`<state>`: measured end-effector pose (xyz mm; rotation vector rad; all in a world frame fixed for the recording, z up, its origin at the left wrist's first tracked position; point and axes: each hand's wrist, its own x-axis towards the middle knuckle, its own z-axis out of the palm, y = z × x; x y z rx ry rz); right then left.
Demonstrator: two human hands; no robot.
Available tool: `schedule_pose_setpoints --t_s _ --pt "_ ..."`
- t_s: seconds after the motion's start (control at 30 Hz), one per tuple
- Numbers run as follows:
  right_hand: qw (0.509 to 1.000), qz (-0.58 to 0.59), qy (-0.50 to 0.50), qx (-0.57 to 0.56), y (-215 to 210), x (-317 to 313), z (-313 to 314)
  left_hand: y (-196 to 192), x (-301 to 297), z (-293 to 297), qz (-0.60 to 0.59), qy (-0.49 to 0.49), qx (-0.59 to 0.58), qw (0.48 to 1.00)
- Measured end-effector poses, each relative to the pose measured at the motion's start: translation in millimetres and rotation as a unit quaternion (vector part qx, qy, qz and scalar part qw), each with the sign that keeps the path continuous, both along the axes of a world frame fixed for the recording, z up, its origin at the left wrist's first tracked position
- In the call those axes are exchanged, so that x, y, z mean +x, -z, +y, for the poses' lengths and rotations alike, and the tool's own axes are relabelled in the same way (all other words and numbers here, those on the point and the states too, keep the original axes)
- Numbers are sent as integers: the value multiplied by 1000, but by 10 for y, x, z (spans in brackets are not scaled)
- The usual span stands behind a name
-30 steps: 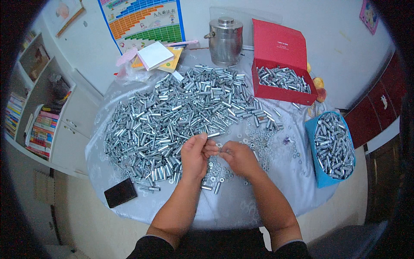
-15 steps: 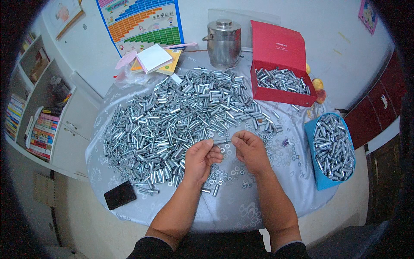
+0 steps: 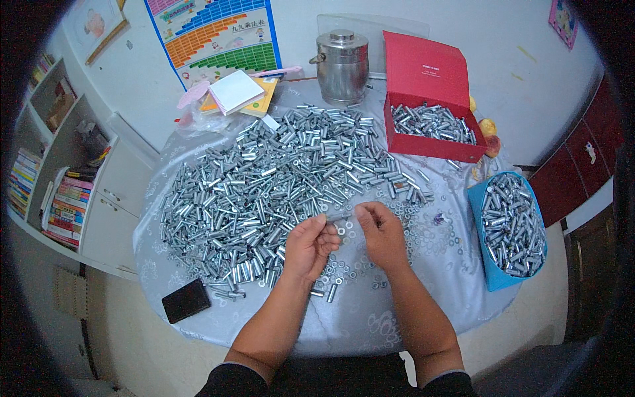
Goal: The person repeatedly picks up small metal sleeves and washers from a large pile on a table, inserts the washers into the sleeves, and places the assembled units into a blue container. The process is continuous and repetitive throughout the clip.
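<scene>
Over the tabletop (image 3: 397, 317) (heaped with shiny metal tubes (image 3: 264, 185)), the left hand (image 3: 309, 246) and right hand (image 3: 381, 233) are pinching one small tube (image 3: 338, 216) between them.

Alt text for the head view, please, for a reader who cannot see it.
Both hands, left hand and right hand, hold a small metal sleeve between them above a round table heaped with metal sleeves. A red box and blue bin hold more.
</scene>
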<state>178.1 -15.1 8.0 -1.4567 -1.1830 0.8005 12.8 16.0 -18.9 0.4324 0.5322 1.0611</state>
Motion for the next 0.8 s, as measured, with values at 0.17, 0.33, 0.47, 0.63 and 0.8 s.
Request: schedule_pose_setpoints --t_s 0.17,0.33,0.47,0.63,0.8 --pt "991 90 -15 -101 79 131 8 -7 2 -2 2 -10 -22 1000" --pt "947 302 -42 -98 178 183 54 14 11 -7 13 -17 -19 1000" --pt "923 380 -36 -44 112 141 49 -5 32 -16 51 -24 -10 998" --pt "952 304 -30 22 -59 65 -3 -11 45 -36 80 -32 7 996" --pt "973 219 -17 64 -27 18 -43 -41 63 -55 98 -33 20 994"
